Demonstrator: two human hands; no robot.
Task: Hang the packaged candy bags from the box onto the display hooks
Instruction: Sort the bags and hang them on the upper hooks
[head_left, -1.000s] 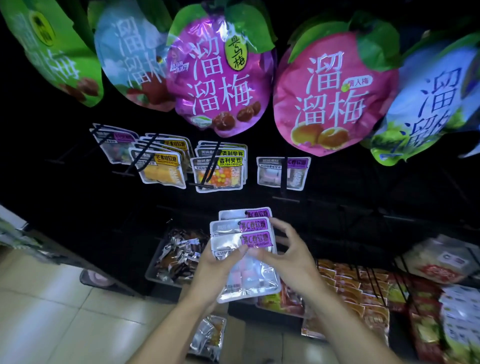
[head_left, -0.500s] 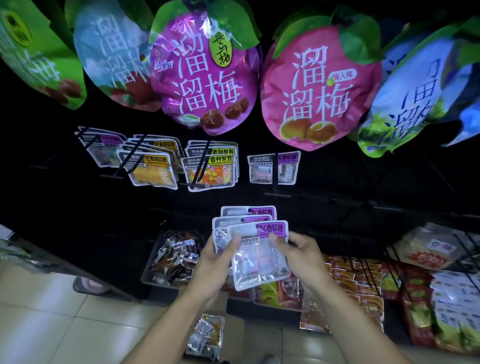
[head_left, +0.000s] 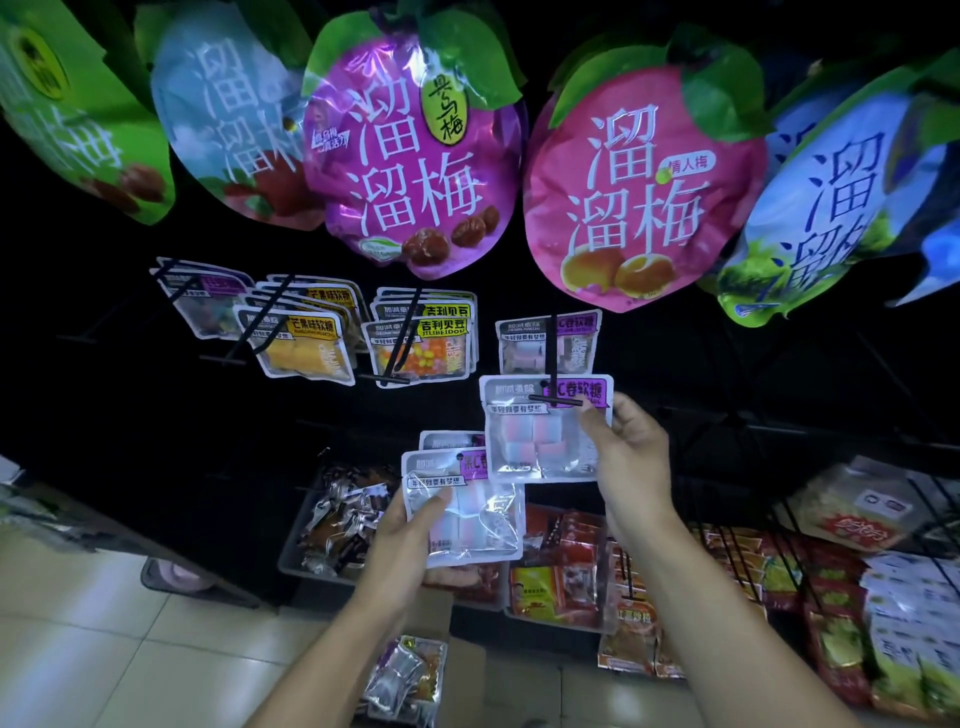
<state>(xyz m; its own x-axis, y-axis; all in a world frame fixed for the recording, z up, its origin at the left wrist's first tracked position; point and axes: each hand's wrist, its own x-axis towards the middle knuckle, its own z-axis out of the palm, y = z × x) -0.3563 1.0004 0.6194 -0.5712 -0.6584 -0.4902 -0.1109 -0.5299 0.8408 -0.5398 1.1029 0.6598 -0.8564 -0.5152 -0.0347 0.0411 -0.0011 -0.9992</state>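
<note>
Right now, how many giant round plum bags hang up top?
5: green far left, pale blue, purple, pink, blue-and-white on the right. More may hide behind.

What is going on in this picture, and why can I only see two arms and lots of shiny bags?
The camera sits on a person's head, looking down, so you see only their arms. They are filling a shop display. The right hand holds one clear candy bag up at the tip of a black display hook, where a matching bag already hangs. The left hand grips a small stack of the same candy bags, waiting their turn. Big plum-snack bags hang above.
</note>
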